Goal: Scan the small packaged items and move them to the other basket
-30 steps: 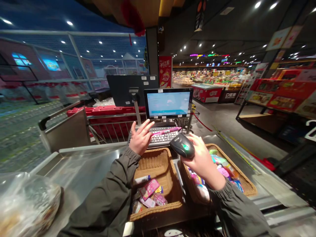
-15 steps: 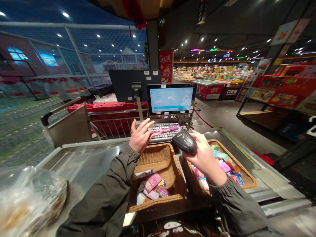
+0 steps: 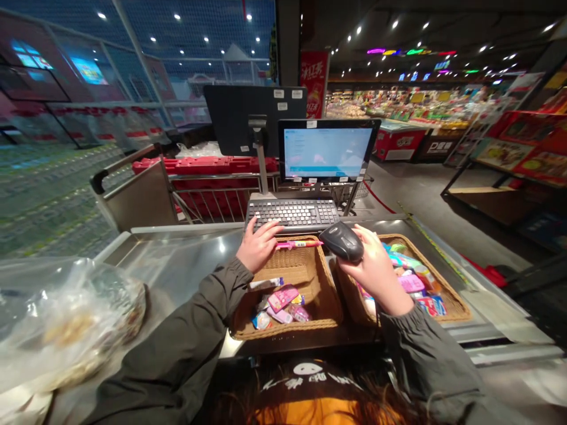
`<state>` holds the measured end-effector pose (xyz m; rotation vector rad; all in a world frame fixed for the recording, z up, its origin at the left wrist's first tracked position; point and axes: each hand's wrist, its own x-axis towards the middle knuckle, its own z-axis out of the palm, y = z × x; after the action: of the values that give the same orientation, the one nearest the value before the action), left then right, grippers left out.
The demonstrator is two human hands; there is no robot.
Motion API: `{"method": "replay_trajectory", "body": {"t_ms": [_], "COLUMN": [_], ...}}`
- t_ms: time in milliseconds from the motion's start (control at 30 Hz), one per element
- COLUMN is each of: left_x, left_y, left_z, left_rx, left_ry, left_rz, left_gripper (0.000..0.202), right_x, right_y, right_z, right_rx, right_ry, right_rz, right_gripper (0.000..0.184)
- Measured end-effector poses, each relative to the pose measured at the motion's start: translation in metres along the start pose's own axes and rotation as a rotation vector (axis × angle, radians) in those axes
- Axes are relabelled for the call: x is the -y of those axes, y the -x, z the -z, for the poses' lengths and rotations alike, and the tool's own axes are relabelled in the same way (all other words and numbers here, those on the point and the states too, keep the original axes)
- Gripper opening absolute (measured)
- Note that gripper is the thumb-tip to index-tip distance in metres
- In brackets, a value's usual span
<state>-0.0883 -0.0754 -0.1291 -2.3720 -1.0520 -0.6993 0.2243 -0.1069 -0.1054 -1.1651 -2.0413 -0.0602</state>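
Observation:
A slim pink pen (image 3: 299, 244) is pinched between the thumb and fingers of my left hand (image 3: 260, 245), lying level above the far rim of the left wicker basket (image 3: 310, 277). My right hand (image 3: 376, 268) grips a black handheld barcode scanner (image 3: 343, 241), whose head faces left, close to the pen's tip. Small packaged goods, among them a pink packet (image 3: 283, 298), lie in the left basket. Behind my right hand, the right wicker basket (image 3: 456, 310) holds several colourful packets (image 3: 411, 283).
A black keyboard (image 3: 292, 212) stands beyond the baskets, below a lit screen (image 3: 328, 150) and a second, dark-backed monitor (image 3: 230, 118). Clear plastic bags (image 3: 66, 319) with food sit on the metal counter (image 3: 172, 277) at left. A red-filled metal cart (image 3: 212, 198) is behind.
The view has tipped downward. Both hands, with the pen and the scanner, have come nearer to me relative to the keyboard, so the pen is now over the left basket's far edge.

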Motion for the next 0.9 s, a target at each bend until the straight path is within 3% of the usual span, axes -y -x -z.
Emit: {"method": "replay_trajectory", "body": {"t_ms": [233, 600, 733, 900], "left_x": [-0.015, -0.031, -0.030, -0.022], "left_y": [0.041, 0.081, 0.101, 0.097], "left_z": [-0.032, -0.083, -0.098, -0.092], "left_rx": [0.208, 0.513, 0.640, 0.706], "left_ry": [0.113, 0.265, 0.281, 0.318], "left_rz": [-0.030, -0.021, -0.028, -0.090], "left_gripper": [0.035, 0.028, 0.014, 0.038], "right_x": [-0.003, -0.006, -0.012, -0.033], "right_y": [0.006, 0.018, 0.020, 0.027], "right_z": [-0.006, -0.021, -0.014, 0.013], "right_rx": [0.041, 0.149, 0.132, 0.045], "right_ry": [0.018, -0.037, -0.031, 0.054], "right_rz": [-0.019, -0.100, -0.096, -0.161], "right_gripper": [0.035, 0.042, 0.041, 0.045]}}
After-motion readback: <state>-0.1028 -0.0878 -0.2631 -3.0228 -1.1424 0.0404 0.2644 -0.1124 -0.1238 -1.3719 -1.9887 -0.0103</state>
